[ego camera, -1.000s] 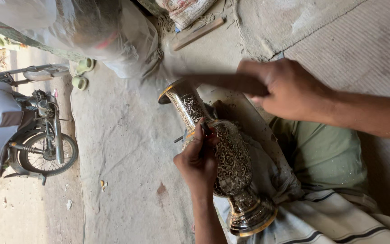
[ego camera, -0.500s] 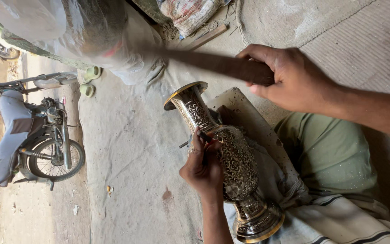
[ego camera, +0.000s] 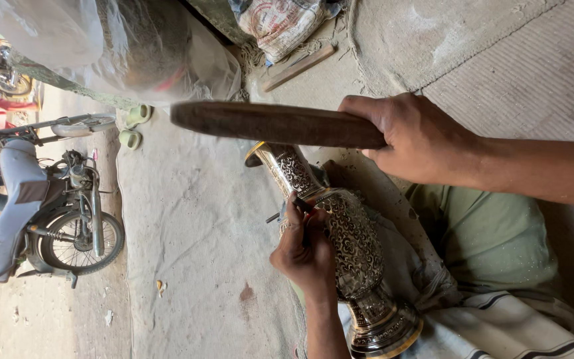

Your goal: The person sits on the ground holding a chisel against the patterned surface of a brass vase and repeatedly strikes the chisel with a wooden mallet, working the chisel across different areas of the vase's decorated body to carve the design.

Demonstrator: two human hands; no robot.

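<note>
An engraved brass vase (ego camera: 355, 247) lies tilted across my lap, mouth toward the top left and foot toward the bottom. My left hand (ego camera: 303, 251) rests on its neck and pinches a small metal chisel (ego camera: 275, 217) whose tip touches the metal. My right hand (ego camera: 421, 136) grips a dark wooden stick (ego camera: 267, 123) by one end. The stick is held level just above the vase's mouth, apart from it.
A green cloth (ego camera: 489, 239) and a striped white cloth (ego camera: 499, 329) cover my legs under the vase. A motorcycle (ego camera: 48, 213) stands at the left on the concrete floor. A plastic-wrapped bundle (ego camera: 101, 46), a sack (ego camera: 280, 23), a wooden slat (ego camera: 298, 68) and green slippers (ego camera: 131, 126) lie beyond.
The stick in my right hand swung up away from the vase and has come back down toward it. My left hand stayed on the neck with the chisel.
</note>
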